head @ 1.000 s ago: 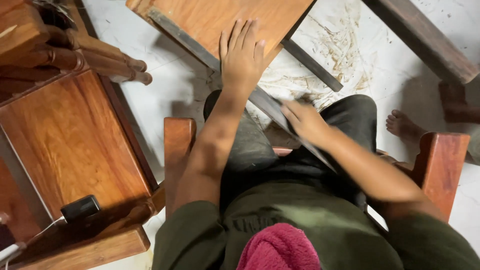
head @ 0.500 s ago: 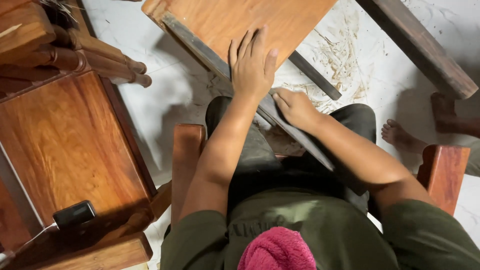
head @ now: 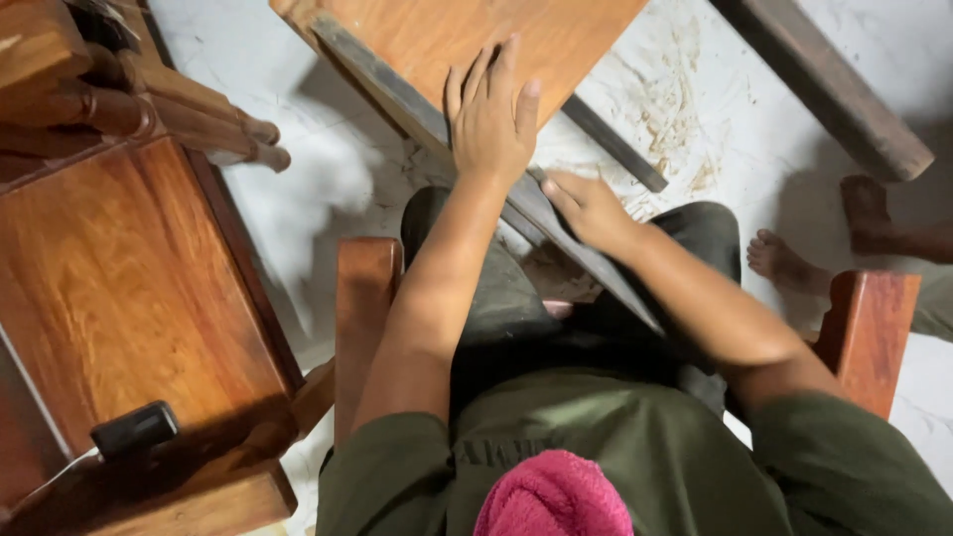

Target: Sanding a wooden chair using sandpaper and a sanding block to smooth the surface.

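Pale tiled floor (head: 754,129) streaked with brown sawdust, polished wooden furniture (head: 119,278) at left. Left hand (head: 489,114) spread flat on the orange-brown wooden panel (head: 447,35) tilted across the lap; right hand (head: 588,206) curled over its dark edge strip (head: 417,114), perhaps pinching something unseen.

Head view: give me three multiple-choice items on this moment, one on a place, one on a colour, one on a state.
1. Where does the left hand lie?
A. Flat on the wooden panel
B. On the floor
C. On the black device

2. What colour is the fluffy cloth at the bottom edge?
A. Blue
B. Magenta-red
C. White

3. How does the right hand stand?
A. Raised in the air
B. Resting on a knee
C. Pressed on the panel's dark edge

Answers: 1 A, fingers spread on the orange board; 2 B, the fabric is plainly magenta-red; 3 C, fingers lie against the grey edge.
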